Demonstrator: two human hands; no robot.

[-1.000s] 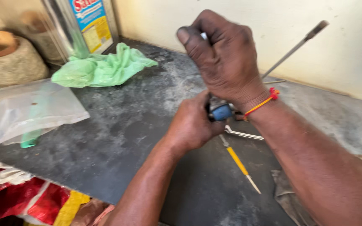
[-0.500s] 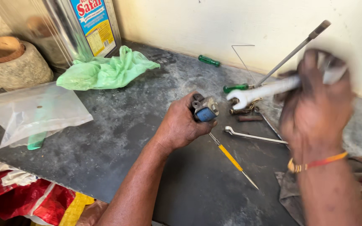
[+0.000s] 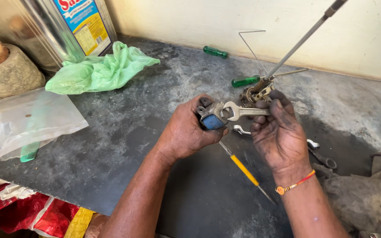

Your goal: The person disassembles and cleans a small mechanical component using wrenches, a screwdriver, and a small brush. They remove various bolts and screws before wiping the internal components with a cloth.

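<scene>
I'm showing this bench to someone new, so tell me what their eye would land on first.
At the middle, the left hand grips a small blue-and-metal part while the right hand sets a silver open-ended spanner against it. A crumpled pale green plastic bag lies at the back left of the dark grey slab, beside a big shiny metal tin. A yellow-handled screwdriver lies below the hands.
</scene>
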